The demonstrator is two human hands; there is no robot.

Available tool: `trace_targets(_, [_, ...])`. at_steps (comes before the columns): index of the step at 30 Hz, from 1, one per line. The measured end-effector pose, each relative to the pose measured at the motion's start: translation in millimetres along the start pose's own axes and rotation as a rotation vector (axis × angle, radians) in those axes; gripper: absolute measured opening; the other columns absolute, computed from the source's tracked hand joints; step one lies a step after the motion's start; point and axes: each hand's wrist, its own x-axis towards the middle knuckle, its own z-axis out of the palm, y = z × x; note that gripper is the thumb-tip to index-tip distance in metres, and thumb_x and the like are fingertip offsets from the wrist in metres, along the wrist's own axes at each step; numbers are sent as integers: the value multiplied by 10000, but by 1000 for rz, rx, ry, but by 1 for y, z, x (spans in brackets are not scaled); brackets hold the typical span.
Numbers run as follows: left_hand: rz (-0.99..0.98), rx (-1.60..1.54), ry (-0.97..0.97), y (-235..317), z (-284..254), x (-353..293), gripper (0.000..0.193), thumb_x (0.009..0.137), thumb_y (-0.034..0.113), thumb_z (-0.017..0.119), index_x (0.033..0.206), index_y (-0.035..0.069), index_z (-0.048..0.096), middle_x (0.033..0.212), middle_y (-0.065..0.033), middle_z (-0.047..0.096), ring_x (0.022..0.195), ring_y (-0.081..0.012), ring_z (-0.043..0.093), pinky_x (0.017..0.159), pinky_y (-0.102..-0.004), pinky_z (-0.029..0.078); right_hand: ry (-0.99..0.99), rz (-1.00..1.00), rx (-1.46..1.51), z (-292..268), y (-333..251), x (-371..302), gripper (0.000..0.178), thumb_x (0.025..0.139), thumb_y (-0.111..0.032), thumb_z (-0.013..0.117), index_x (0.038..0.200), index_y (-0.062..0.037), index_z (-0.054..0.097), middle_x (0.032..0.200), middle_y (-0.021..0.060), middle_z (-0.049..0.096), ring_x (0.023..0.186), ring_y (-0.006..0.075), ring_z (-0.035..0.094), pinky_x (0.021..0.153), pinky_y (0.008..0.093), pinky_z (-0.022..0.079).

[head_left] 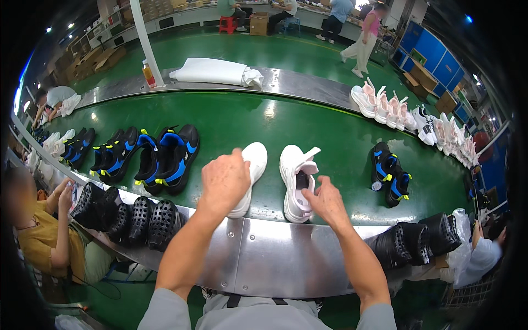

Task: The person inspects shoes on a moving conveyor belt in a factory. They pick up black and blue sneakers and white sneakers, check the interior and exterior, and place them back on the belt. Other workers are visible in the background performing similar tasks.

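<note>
Two white sneakers stand side by side on the green belt [236,118] in front of me, toes pointing away. My left hand [224,181] is closed over the opening of the left white sneaker [256,159], hiding its collar and tongue. The right white sneaker [290,170] shows a pale pink lining, a dark insole and a tongue sticking up. At its heel side, my right hand [329,202] has thumb and fingers apart, the thumb at the collar edge. I cannot tell if the thumb touches it.
Black-and-blue sneakers [179,159] stand on the belt at left, another pair [385,165] at right. Black perforated covers [142,220] line the metal ledge [269,253]. Beyond are a white roll [212,71], a bottle [148,74] and white shoes [379,104]. People sit on both sides.
</note>
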Motion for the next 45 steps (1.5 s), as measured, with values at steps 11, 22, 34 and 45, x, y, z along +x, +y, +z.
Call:
trace_targets(11, [-100, -678, -84, 39, 150, -1, 347, 919, 71, 685, 1190, -26, 491, 943, -322, 713, 947, -518, 702, 849, -592, 540, 6, -858, -388, -11, 2, 55, 240, 825, -46, 672, 1033, -142, 742, 1086, 97, 667, 1060, 307, 620, 898, 443, 528])
trace_targets(22, [162, -261, 0, 54, 149, -19, 222, 896, 140, 718, 1114, 98, 728, 941, -221, 699, 879, -433, 716, 759, -546, 566, 294, -591, 148, 46, 12, 34, 429, 783, 65, 584, 1204, -11, 575, 1192, 212, 637, 1133, 434, 574, 998, 514, 483])
trace_targets(34, [695, -141, 81, 68, 127, 15, 407, 754, 17, 749, 1148, 35, 654, 1057, -130, 657, 1019, -344, 622, 899, -440, 530, 430, -388, 220, 64, 26, 18, 664, 940, -271, 702, 1472, 47, 465, 1455, 305, 568, 1313, 459, 569, 1101, 495, 476])
trace_targets(45, [919, -85, -19, 45, 127, 6, 183, 815, 47, 699, 995, 17, 710, 1045, -106, 612, 981, -304, 608, 827, -400, 556, 294, -106, 20, 78, 16, -6, 400, 1040, -314, 542, 946, 46, 688, 813, 308, 706, 796, 509, 703, 740, 561, 551])
